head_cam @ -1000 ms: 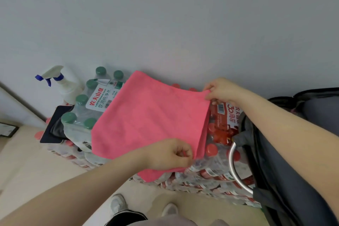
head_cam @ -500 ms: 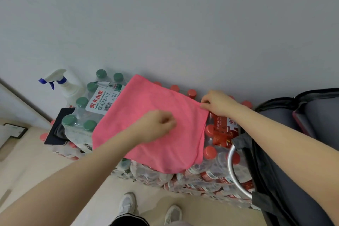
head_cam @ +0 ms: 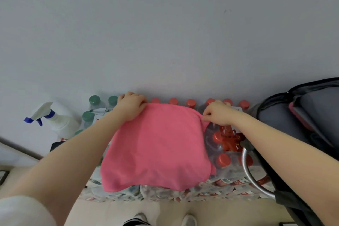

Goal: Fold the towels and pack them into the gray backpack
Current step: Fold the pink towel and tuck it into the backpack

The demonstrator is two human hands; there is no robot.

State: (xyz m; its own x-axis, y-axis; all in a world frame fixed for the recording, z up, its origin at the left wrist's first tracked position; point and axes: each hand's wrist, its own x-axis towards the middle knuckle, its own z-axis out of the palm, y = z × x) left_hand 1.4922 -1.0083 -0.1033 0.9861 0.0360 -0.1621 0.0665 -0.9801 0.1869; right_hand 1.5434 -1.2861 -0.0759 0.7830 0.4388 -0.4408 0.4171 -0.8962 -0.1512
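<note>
Left hand (head_cam: 132, 105), right hand (head_cam: 218, 113) pinching, arms fwd

1. A plain grey-white wall (head_cam: 165, 27) fills most of what I see ahead of me, evenly lit.
2. Packs of bottled water (head_cam: 227, 145) stand stacked against its foot, green caps on the left, red caps on the right.
3. A white spray bottle (head_cam: 58, 121) with a blue trigger stands at the left.
4. Below me lies a pale beige floor (head_cam: 113, 213).

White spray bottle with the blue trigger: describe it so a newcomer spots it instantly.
Follow the grey wall down to the shrink-wrapped water bottle packs. At their left end stands the white plastic spray bottle, the only one with a blue trigger; its neighbours have green or red caps.
</note>
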